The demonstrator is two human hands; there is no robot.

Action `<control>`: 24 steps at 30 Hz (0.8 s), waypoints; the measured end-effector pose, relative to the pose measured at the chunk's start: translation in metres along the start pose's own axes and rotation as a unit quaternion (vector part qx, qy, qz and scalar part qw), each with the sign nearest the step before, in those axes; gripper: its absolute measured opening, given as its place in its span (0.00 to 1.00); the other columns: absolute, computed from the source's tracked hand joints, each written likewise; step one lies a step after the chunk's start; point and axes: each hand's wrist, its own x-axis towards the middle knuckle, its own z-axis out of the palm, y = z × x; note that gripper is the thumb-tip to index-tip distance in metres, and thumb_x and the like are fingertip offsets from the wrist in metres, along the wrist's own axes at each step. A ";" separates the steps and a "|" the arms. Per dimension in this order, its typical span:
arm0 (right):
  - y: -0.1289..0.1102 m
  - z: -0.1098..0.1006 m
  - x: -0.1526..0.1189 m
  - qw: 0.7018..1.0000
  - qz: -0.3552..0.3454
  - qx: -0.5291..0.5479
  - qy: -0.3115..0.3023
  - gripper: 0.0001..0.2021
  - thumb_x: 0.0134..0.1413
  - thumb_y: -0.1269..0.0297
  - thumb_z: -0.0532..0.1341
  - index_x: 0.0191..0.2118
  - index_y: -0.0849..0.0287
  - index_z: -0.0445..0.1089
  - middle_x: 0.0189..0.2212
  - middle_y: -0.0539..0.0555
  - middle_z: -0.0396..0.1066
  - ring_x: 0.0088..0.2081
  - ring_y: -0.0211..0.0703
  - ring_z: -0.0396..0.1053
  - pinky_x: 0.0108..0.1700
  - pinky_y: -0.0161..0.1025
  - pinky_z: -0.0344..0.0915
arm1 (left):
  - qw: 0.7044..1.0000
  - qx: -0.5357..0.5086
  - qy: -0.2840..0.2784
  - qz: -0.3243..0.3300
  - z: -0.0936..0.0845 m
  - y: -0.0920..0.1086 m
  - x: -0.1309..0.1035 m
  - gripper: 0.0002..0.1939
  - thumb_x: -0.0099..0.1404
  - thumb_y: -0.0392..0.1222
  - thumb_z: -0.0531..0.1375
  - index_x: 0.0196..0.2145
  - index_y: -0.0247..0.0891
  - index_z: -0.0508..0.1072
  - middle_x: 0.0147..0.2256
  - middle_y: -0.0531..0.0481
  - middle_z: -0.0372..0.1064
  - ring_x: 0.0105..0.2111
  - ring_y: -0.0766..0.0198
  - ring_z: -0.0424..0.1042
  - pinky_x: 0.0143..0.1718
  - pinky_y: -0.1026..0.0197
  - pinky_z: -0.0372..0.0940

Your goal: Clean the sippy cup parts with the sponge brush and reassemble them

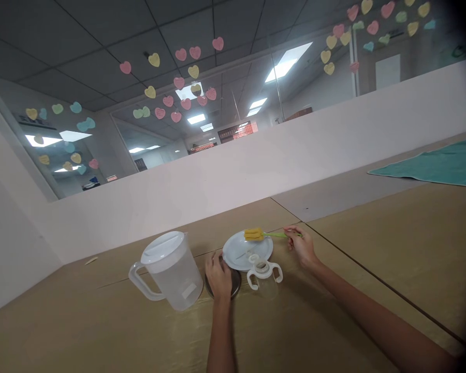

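My right hand is closed around the green handle of a bottle brush. Its yellow sponge head is over the far part of a white plate. Small white parts lie on the plate's near side. My left hand rests over a dark round dish, fingers slightly apart, beside the plate's left edge. Just in front of the plate stands a clear baby bottle with a white two-handled collar and an uncovered mouth. It is between my hands, and neither touches it.
A translucent lidded pitcher stands left of my left hand, its handle facing left. A teal cloth lies at the far right of the table. Behind rises a low white wall below a window with heart-shaped notes.
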 end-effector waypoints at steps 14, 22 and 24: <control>0.005 0.000 -0.005 0.999 -0.009 -0.043 -0.003 0.15 0.35 0.56 0.63 0.30 0.61 0.68 0.13 0.43 0.56 0.14 0.31 0.52 0.16 0.31 0.49 | 0.960 0.012 -0.274 0.062 0.009 0.054 0.017 0.15 0.63 0.44 0.50 0.42 0.45 0.74 0.39 0.47 0.74 0.45 0.58 0.68 0.49 0.55 0.56; 0.001 -0.001 -0.004 0.997 0.046 0.045 0.038 0.10 0.32 0.63 0.63 0.26 0.60 0.67 0.12 0.43 0.57 0.14 0.30 0.52 0.15 0.31 0.49 | 0.981 -0.040 -0.188 0.029 0.010 0.046 0.008 0.15 0.59 0.38 0.54 0.43 0.38 0.73 0.44 0.46 0.71 0.47 0.59 0.67 0.51 0.57 0.58; -0.002 0.000 -0.004 0.992 0.079 0.085 0.047 0.08 0.31 0.65 0.62 0.25 0.59 0.66 0.11 0.42 0.55 0.14 0.30 0.51 0.15 0.30 0.48 | 0.990 -0.082 -0.118 -0.002 0.007 0.041 0.003 0.15 0.56 0.37 0.56 0.42 0.37 0.73 0.44 0.45 0.72 0.45 0.59 0.69 0.50 0.56 0.60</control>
